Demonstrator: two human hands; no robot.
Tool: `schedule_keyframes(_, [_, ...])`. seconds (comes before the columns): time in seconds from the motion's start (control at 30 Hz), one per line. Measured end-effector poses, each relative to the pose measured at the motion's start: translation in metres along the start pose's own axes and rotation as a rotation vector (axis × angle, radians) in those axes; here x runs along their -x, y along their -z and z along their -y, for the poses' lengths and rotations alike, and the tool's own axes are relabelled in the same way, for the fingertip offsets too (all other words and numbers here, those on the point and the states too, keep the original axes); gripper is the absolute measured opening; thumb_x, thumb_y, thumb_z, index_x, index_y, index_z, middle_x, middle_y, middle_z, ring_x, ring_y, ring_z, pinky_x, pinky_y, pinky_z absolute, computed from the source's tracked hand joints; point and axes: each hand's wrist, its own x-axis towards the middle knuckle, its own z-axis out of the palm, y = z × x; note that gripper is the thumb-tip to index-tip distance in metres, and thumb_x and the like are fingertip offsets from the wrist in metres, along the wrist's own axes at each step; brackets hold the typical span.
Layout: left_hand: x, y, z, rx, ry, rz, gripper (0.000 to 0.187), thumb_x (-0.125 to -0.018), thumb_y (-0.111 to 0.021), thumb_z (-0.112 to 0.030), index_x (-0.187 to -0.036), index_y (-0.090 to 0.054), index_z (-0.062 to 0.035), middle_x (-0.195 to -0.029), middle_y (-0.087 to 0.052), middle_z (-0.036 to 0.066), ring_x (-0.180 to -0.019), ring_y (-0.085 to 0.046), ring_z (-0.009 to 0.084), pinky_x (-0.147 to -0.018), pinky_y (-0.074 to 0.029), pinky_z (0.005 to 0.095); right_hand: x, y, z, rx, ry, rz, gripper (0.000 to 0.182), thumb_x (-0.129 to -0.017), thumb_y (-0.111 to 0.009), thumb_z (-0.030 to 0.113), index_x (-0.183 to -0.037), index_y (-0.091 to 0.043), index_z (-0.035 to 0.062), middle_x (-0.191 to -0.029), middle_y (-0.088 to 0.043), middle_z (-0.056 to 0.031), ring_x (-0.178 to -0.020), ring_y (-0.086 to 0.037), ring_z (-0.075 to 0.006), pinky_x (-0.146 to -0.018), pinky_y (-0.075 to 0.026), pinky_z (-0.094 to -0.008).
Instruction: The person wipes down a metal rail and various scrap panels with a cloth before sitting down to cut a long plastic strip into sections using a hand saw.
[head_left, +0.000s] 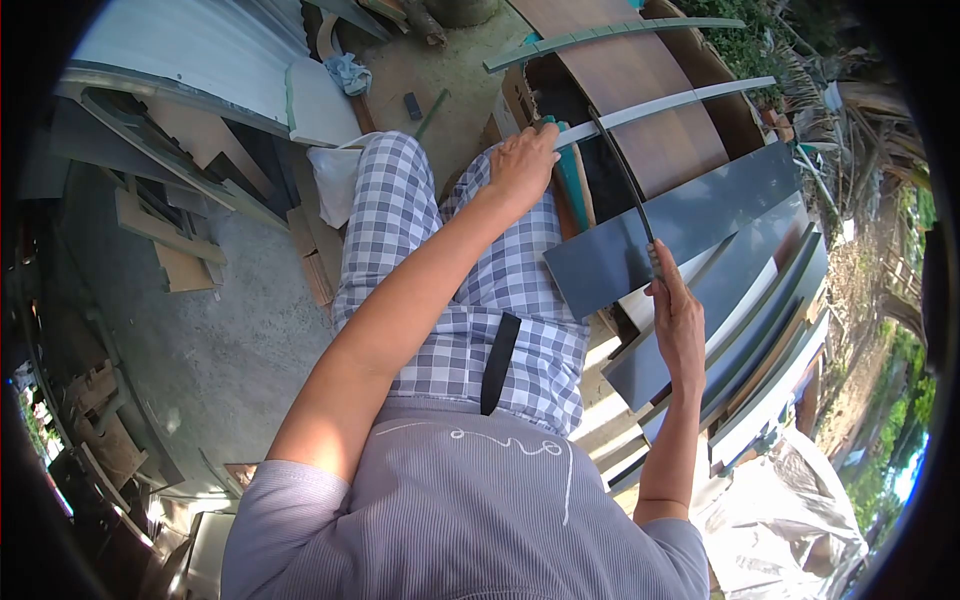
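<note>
My left hand is closed around the near end of a narrow light-grey strip, which stretches away to the right over a brown board. In my right hand is the handle end of a long, thin dark blade. Its far end crosses the strip a short way from my left fingers. Beneath the blade lie the brown board and a dark grey panel. A teal-green piece stands just below my left hand.
Another slotted grey-green strip lies farther back across the brown board. Several long panels are stacked at the right. Offcuts and a white sheet stand at the left. A crumpled blue cloth lies near my knees.
</note>
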Motion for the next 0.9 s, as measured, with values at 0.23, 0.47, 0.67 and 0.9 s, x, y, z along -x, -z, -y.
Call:
schedule_keyframes(0.23, [0.0,0.002,-0.001,-0.005,0.017,0.02,0.021,-0.082,-0.057,-0.017,-0.098,-0.047,-0.0062,-0.09,-0.059,0.016,-0.089,-0.057,0.0365,-0.074,-0.044,0.0467,-0.008,-0.003,-0.002,-0.006,-0.005,-0.001,0.043,-0.091,-0.045,0.014,-0.132,-0.04,0.0272,-0.088,-0.063,-0.013,-0.077,-0.063,-0.0246,-0.073,-0.048,-0.0404])
schedule_keyframes(0.47, [0.0,0.003,-0.002,0.01,0.025,0.022,0.022,-0.083,-0.056,-0.017,-0.099,-0.047,-0.0061,-0.091,-0.059,0.016,-0.09,-0.056,0.0369,-0.074,-0.044,0.0473,-0.031,-0.01,0.003,0.001,0.007,-0.009,0.045,-0.092,-0.045,0.015,-0.133,-0.038,0.029,-0.074,-0.061,-0.0076,-0.07,-0.062,-0.0198,-0.071,-0.048,-0.0417])
schedule_keyframes(0.67, [-0.001,0.005,-0.002,0.029,0.035,0.053,0.02,-0.083,-0.056,-0.017,-0.098,-0.046,-0.0059,-0.09,-0.059,0.017,-0.089,-0.057,0.0377,-0.074,-0.044,0.048,-0.007,0.0,-0.009,0.0,-0.052,0.025,0.045,-0.091,-0.046,0.015,-0.133,-0.039,0.0305,-0.071,-0.059,-0.0074,-0.068,-0.06,-0.0179,-0.07,-0.048,-0.0407])
schedule_keyframes(0.9, [0.0,0.001,-0.004,0.002,0.013,0.029,0.021,-0.083,-0.057,-0.016,-0.097,-0.046,-0.0058,-0.087,-0.058,0.018,-0.088,-0.057,0.0383,-0.073,-0.044,0.0481,-0.029,-0.004,0.007,-0.004,-0.036,0.002,0.043,-0.091,-0.044,0.013,-0.132,-0.04,0.0261,-0.067,-0.055,-0.012,-0.064,-0.057,-0.0243,-0.067,-0.043,-0.0426])
